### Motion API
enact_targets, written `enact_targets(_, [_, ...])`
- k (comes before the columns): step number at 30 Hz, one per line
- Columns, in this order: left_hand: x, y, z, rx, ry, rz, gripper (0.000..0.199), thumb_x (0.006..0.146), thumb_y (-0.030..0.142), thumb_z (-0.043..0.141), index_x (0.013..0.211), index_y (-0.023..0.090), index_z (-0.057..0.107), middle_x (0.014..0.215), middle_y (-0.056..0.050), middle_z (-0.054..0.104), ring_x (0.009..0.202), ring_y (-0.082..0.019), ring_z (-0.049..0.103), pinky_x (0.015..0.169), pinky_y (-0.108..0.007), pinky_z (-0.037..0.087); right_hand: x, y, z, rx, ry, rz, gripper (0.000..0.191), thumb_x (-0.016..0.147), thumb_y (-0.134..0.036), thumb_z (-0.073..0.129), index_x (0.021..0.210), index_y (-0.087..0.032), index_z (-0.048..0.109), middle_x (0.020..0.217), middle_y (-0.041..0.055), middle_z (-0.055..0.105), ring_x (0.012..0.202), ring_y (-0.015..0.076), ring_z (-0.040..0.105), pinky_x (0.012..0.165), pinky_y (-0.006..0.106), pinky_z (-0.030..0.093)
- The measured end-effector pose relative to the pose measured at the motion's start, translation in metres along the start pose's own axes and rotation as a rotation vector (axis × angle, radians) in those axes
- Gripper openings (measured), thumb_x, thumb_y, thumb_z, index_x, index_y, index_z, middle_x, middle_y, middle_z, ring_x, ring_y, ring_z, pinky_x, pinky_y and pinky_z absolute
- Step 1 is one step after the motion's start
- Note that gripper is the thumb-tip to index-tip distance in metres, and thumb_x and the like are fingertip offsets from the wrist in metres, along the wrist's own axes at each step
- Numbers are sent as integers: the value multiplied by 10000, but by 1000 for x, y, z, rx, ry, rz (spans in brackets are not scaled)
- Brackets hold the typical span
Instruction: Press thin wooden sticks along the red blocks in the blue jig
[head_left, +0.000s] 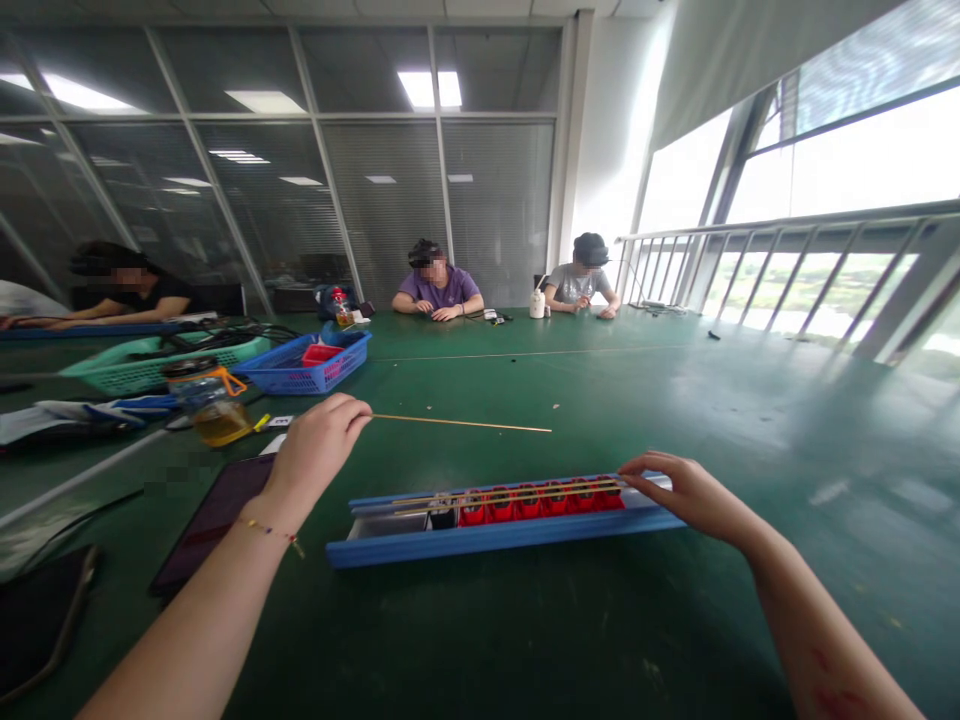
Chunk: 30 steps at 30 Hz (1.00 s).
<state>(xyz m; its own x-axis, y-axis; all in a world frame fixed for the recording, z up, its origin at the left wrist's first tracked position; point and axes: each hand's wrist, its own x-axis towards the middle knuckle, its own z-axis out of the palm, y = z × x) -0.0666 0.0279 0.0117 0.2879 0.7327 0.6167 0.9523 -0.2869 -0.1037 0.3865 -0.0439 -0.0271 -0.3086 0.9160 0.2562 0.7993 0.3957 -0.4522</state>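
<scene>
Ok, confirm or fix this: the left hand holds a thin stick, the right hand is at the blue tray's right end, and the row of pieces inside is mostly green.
The colour is wrong: the head view shows the row of pieces mostly red, not green. The left hand does hold a thin stick, and the right hand is at the right end of the blue tray.

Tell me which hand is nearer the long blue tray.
Right. The right hand is at the right end of the blue tray; the left hand is apart from it, off its left end, holding a thin stick.
</scene>
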Motion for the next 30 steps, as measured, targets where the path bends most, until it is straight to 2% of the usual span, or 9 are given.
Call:
enact_targets(6, [6,2,50,-74,-237,24,155,781,237,446,772,215,600,839,-19,612,704,-155,571,609,-240,385,10,-11,-18,-187,-141,-83,294,847,-398,404,970,-258,631,921,19,648,813,173,585,706,271,434])
enact_targets(10, [13,12,71,-113,-387,14,134,744,199,476,703,210,603,791,-21,622,707,-152,574,604,-232,384,20,-28,-24,-300,-182,-170,261,838,-334,424,969,-269,639,916,22,649,802,174,588,719,270,418])
enact_targets(14, [14,23,88,-130,-486,-16,147,719,147,481,686,205,612,806,-29,633,746,-152,581,647,-232,406,31,-43,-23,-383,-275,-201,238,818,-293,453,922,-277,667,890,29,651,807,175,590,722,258,407])
enact_targets(21, [-2,22,112,-226,-518,-37,226,762,158,431,819,242,633,895,-36,632,843,-176,584,724,-282,431,49,-49,-10,-485,-367,-184,214,788,-242,484,842,-283,687,849,25,657,752,169,600,640,238,405])
enact_targets(26, [-5,19,112,-233,-497,-46,253,771,159,404,833,245,634,901,-39,626,839,-180,583,726,-288,434,50,-50,-6,-474,-329,-216,201,812,-232,445,804,-258,644,823,12,652,712,154,592,583,217,387])
enact_targets(30, [-6,19,110,-251,-501,-62,251,779,180,402,844,241,636,914,-42,625,851,-183,580,742,-290,435,49,-42,-15,-445,-275,-179,182,827,-244,419,842,-246,601,804,8,652,696,155,585,582,223,379])
